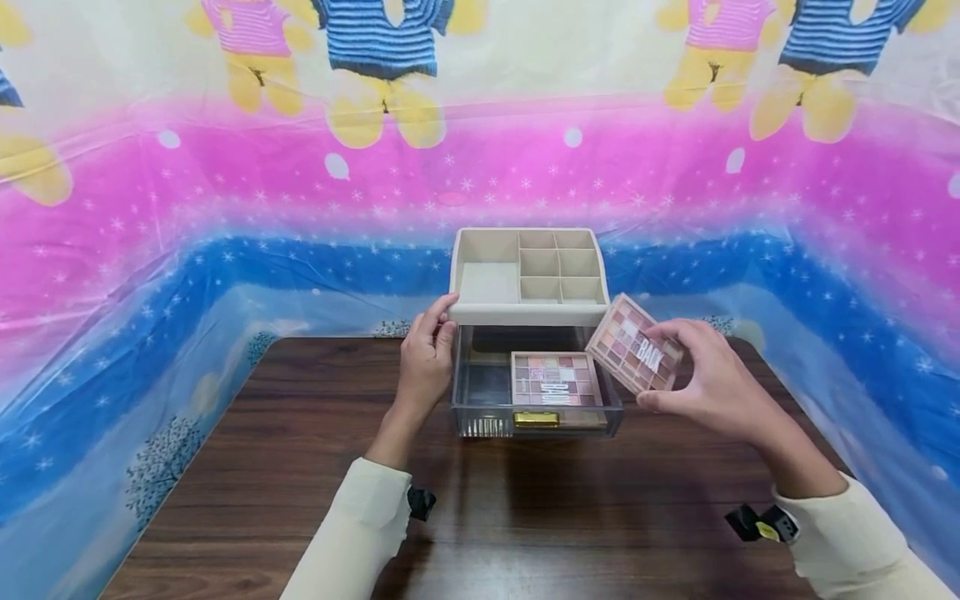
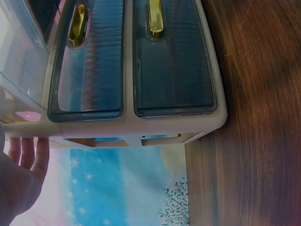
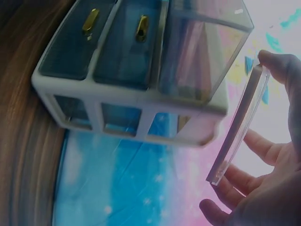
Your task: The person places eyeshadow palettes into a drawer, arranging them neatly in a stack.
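A cream drawer organizer stands at the back of the table, its clear top drawer pulled out. One eyeshadow palette lies in the drawer's right part. My left hand rests against the organizer's left side near the top front corner; in the left wrist view its fingers touch the side wall. My right hand holds a second eyeshadow palette, tilted, above and right of the drawer. The right wrist view shows this palette edge-on, between thumb and fingers.
Square and larger compartments form the organizer's top. Two lower dark clear drawers with gold handles are closed below the pulled-out one. The organizer sits on a dark wood table, with a patterned cloth hanging behind and at the sides.
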